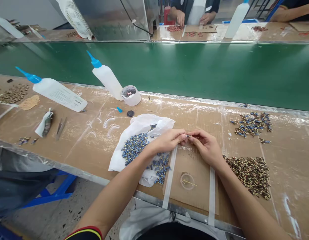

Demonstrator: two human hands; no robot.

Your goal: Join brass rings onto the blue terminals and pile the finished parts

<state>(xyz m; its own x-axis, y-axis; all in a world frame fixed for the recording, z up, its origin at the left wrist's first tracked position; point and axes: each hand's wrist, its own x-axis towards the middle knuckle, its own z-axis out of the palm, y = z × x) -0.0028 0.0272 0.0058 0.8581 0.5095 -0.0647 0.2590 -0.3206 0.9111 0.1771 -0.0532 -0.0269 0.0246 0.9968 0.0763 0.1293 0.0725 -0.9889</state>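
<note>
My left hand (174, 138) and my right hand (203, 144) meet above the cardboard-covered bench, fingertips pinched close together. Between them is a tiny dark and bluish part (188, 136), mostly covered by the fingers; both hands seem to grip it. Under my left forearm, a pile of small blue and yellow parts (135, 146) lies on a white sheet (119, 156). A heap of small brown and yellow parts (249, 175) sits beside my right forearm. Beyond it are scattered blue and brown pieces (254, 124). A small clear dish (186, 181) with a thin stick stands between my arms.
A white bottle with a blue nozzle (108, 80) leans by a tape roll (131, 95); another bottle (59, 93) lies left. Tweezers (61, 129) rest near a small wrapped bundle (44, 123). A green conveyor belt (169, 66) runs behind. Across it, a person's hands (180, 18) handle reddish parts.
</note>
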